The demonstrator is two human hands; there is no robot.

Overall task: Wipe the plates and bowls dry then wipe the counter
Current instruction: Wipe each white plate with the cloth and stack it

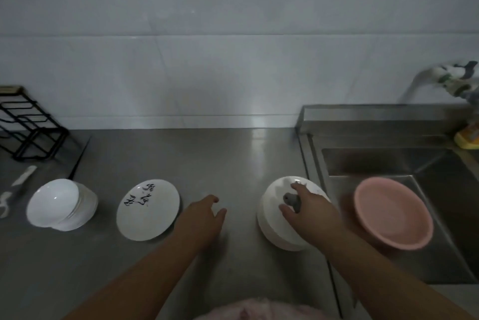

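Fingers of the right hand are spread and lightly bent over a stack of white bowls, with a small grey cloth bunched under the palm and poking out between thumb and forefinger; the hand presses the cloth onto the top bowl, though how tightly it grips the cloth cannot be told. The left hand hangs over the steel counter just left of that stack, fingers relaxed and slightly parted, holding nothing and apparently not touching the surface.

Taking the bowl stack as the mark: it stands on the counter close against the edge of the sink, which lies to its right. A pink basin sits tilted in the sink, just right of the stack, partly behind the right forearm. Left of the stack, beyond the left hand, a white plate with black brush writing lies flat. Farther left a second stack of white bowls leans on its side, mouth toward the camera. Far left and back stands a black wire rack, with a pale utensil in front of it. Behind the stack to the right, a tap wrapped in patterned cloth reaches over the sink, and a yellow object rests at the sink's back corner.
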